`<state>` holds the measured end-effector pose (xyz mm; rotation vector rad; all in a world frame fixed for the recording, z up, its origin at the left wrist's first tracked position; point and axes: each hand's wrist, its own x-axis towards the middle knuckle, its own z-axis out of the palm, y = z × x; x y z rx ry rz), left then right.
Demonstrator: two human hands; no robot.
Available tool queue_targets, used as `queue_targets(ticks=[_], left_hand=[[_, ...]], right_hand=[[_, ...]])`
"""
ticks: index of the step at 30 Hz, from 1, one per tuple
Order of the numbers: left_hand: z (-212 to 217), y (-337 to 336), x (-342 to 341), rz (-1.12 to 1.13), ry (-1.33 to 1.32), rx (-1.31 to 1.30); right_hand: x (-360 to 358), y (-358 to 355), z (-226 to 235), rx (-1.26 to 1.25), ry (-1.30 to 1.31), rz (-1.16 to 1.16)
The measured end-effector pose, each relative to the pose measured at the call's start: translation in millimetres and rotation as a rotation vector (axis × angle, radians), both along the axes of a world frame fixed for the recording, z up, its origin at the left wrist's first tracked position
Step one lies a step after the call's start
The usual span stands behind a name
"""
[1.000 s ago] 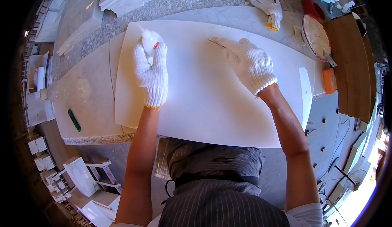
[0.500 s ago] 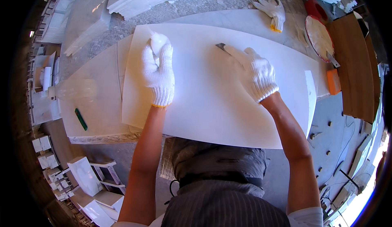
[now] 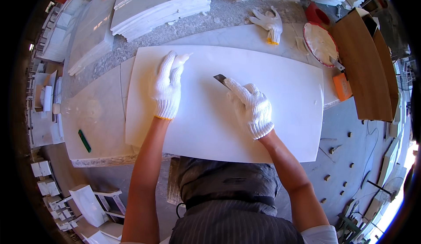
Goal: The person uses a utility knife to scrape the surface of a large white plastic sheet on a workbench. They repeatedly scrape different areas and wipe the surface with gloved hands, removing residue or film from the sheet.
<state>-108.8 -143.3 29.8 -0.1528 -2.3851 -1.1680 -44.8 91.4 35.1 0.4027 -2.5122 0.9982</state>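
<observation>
A large smooth white panel with a curved far edge lies across a pale stone slab. Over its left part is my left hand in a white knit glove, fingers closed round a small white squeeze bottle; its pointed tip sticks out to the right, and the rest is hidden by the fingers. My right hand, gloved alike, grips a scraper near the panel's middle. Only the dark flat blade shows, pointing far left; the handle is inside the hand.
Beyond the panel lie a loose white glove, a red-rimmed bowl of pale paste and an orange block beside a brown board. Stacked white slabs stand at the back. A green cutter lies at left.
My right hand and the scraper have come left and nearer me. The bottle's tip has swung from far left to the right. The whole view has shifted a little.
</observation>
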Motion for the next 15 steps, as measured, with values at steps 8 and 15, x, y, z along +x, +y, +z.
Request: queue_targets(ticks=[8, 15], left_hand=[[-1, -4, -15, 0.086, 0.066, -0.619], [-6, -3, -15, 0.175, 0.106, -0.861]], right_hand=[[16, 1, 3, -0.049, -0.051, 0.004], [16, 2, 6, -0.047, -0.052, -0.007]])
